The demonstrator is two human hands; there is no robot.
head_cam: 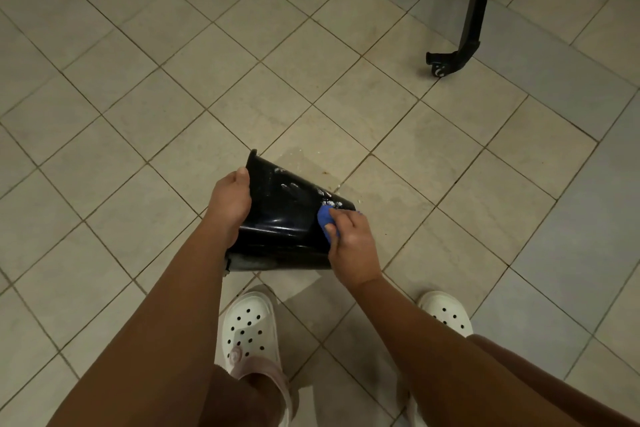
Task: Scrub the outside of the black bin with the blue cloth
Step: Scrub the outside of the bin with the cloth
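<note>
The black bin is tipped on its side above the tiled floor, its rim to the left and its base to the right. White soap streaks mark its glossy outer wall. My left hand grips the rim end of the bin. My right hand holds the bunched blue cloth and presses it against the wall near the base, beside the foam.
Beige floor tiles spread all around, with a wet patch just beyond the bin. A black furniture leg with a caster stands at the upper right. My two white clogs are below the bin.
</note>
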